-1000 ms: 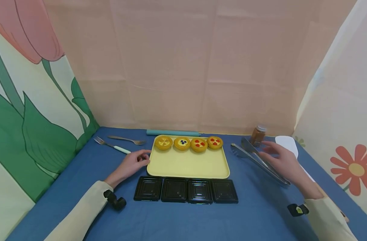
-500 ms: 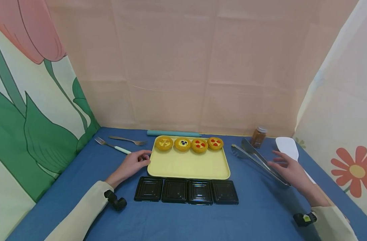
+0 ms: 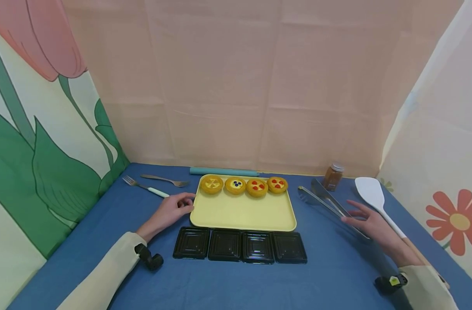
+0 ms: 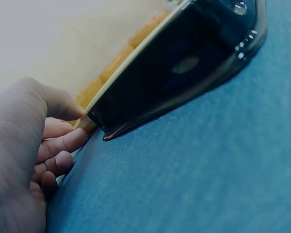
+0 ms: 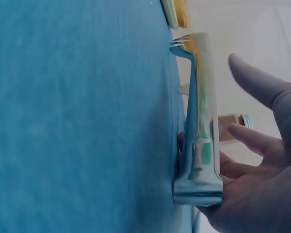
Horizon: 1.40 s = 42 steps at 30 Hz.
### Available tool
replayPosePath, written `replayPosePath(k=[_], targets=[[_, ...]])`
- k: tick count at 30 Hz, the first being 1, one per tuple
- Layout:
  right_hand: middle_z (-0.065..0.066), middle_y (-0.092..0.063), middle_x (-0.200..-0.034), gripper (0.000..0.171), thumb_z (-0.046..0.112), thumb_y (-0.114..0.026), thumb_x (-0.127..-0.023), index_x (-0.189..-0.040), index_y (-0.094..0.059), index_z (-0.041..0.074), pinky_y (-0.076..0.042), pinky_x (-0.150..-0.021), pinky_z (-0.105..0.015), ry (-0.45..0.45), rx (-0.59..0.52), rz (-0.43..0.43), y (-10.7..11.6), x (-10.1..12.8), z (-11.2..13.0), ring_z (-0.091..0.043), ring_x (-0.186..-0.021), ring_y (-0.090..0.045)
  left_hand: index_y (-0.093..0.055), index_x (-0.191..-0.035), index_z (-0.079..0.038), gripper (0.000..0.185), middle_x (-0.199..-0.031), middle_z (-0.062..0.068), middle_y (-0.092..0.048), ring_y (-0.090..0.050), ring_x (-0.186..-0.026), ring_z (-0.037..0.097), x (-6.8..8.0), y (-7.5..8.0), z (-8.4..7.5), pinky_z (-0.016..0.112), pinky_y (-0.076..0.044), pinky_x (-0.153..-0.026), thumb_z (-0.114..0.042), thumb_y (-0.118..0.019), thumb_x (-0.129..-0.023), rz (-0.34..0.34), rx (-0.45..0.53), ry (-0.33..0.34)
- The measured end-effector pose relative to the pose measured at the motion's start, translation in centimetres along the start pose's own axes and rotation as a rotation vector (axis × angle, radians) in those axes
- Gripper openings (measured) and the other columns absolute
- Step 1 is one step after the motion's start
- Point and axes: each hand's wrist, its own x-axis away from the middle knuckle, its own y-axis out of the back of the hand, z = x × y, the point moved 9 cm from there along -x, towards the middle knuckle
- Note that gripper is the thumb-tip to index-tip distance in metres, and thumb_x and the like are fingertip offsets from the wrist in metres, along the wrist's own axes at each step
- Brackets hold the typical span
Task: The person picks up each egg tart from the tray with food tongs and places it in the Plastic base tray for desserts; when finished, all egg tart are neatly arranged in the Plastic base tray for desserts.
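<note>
A yellow tray (image 3: 243,213) carries small tarts in a row along its far side: a plain yellow one (image 3: 211,184), one with blue bits (image 3: 235,185) and two with red bits (image 3: 257,187). At its left edge, my left hand (image 3: 173,212) pinches the rim, thumb against the edge in the left wrist view. Metal tongs (image 3: 329,200) lie on the blue cloth to the right of the tray. Over their handle end hovers my right hand (image 3: 371,226), thumb and fingers spread apart. In the right wrist view the thumb stands clear of the tongs (image 5: 196,145).
Black lidded boxes (image 3: 224,244) form a row before the tray. Two forks lie left, one with a white handle (image 3: 157,192). Behind the tray is a teal rolling pin (image 3: 224,172). A brown jar (image 3: 333,176) and white spatula (image 3: 369,191) are at right.
My right hand has drawn back along the tongs toward their handle end and lowered slightly, uncovering more of the spatula. My left hand stays at the tray's edge.
</note>
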Motion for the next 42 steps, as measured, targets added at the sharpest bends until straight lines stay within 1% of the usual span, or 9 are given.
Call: replayPosePath(k=[7,12,17,23,27,30,33,38,42], targets=[[-0.041,-0.040,-0.144,0.081,0.039,-0.068,-0.097,-0.159,-0.030,0.004,-0.039,-0.098,-0.067,0.000,0.030,-0.013,-0.3,-0.9,-0.8,-0.057,-0.132,-0.040,-0.064,-0.131,-0.002,0.040,-0.097,0.002,-0.066,-0.053,-0.077,0.018,0.1,0.1,-0.1,0.036,-0.041,-0.070,-0.017,-0.069,-0.095,-0.001,0.000,0.005],[-0.040,-0.047,-0.139,0.077,0.038,-0.072,-0.094,-0.155,-0.039,0.003,-0.042,-0.096,-0.064,0.019,0.066,-0.062,-0.3,-1.1,-0.9,-0.055,-0.128,-0.047,-0.064,-0.132,-0.002,0.041,-0.098,0.002,-0.066,-0.053,-0.078,0.018,0.1,0.0,-0.1,0.036,-0.041,-0.071,-0.018,-0.068,-0.095,0.005,0.001,0.009],[-0.034,-0.059,-0.129,0.071,0.038,-0.078,-0.090,-0.146,-0.053,0.002,-0.049,-0.087,-0.055,0.041,0.139,-0.117,-0.2,-1.2,-0.7,-0.050,-0.118,-0.057,-0.064,-0.131,-0.002,0.040,-0.097,0.002,-0.066,-0.052,-0.076,0.018,0.1,-0.1,-0.2,0.036,-0.041,-0.070,-0.017,-0.068,-0.095,0.003,0.002,0.012],[-0.031,-0.063,-0.123,0.066,0.039,-0.078,-0.089,-0.141,-0.059,0.003,-0.049,-0.080,-0.045,0.041,0.170,-0.144,0.0,-1.4,-0.7,-0.045,-0.112,-0.061,-0.064,-0.131,-0.002,0.039,-0.096,0.002,-0.065,-0.053,-0.078,0.019,0.2,0.0,-0.2,0.036,-0.041,-0.071,-0.016,-0.068,-0.095,0.002,0.006,0.009],[-0.027,-0.067,-0.114,0.064,0.035,-0.078,-0.090,-0.141,-0.058,0.002,-0.054,-0.071,-0.038,0.042,0.109,-0.143,0.1,-1.2,-0.4,-0.032,-0.094,-0.070,-0.064,-0.132,-0.003,0.040,-0.097,0.001,-0.066,-0.053,-0.078,0.018,0.1,-0.1,-0.1,0.036,-0.042,-0.071,-0.018,-0.068,-0.095,0.008,0.011,0.005],[-0.021,-0.070,-0.104,0.063,0.031,-0.079,-0.090,-0.142,-0.057,0.002,-0.056,-0.062,-0.033,0.036,0.051,-0.137,0.0,-1.0,0.1,-0.021,-0.075,-0.070,-0.064,-0.132,-0.003,0.040,-0.097,0.001,-0.066,-0.053,-0.078,0.017,0.0,-0.1,-0.1,0.035,-0.042,-0.072,-0.019,-0.068,-0.095,0.009,0.012,0.003],[-0.021,-0.069,-0.105,0.064,0.032,-0.078,-0.090,-0.143,-0.056,0.003,-0.055,-0.058,-0.035,0.032,0.052,-0.133,0.0,-0.8,0.6,-0.020,-0.070,-0.070,-0.064,-0.132,-0.002,0.040,-0.097,0.001,-0.066,-0.053,-0.078,0.018,0.1,-0.1,-0.2,0.036,-0.042,-0.071,-0.018,-0.068,-0.095,0.009,0.020,0.000],[-0.030,-0.062,-0.123,0.066,0.040,-0.076,-0.091,-0.144,-0.056,0.008,-0.051,-0.053,-0.036,0.015,0.096,-0.129,0.1,-0.6,1.5,-0.023,-0.068,-0.068,-0.064,-0.132,-0.003,0.040,-0.096,0.001,-0.066,-0.053,-0.077,0.018,0.2,-0.1,-0.1,0.036,-0.042,-0.071,-0.018,-0.068,-0.095,0.008,0.022,0.012],[-0.030,-0.061,-0.127,0.067,0.045,-0.075,-0.090,-0.144,-0.057,0.009,-0.047,-0.049,-0.035,0.019,0.119,-0.117,0.0,-0.8,2.5,-0.024,-0.065,-0.066,-0.064,-0.132,-0.004,0.041,-0.097,0.001,-0.066,-0.054,-0.078,0.019,0.2,-0.1,0.0,0.036,-0.043,-0.072,-0.020,-0.069,-0.095,0.010,0.021,0.021]])
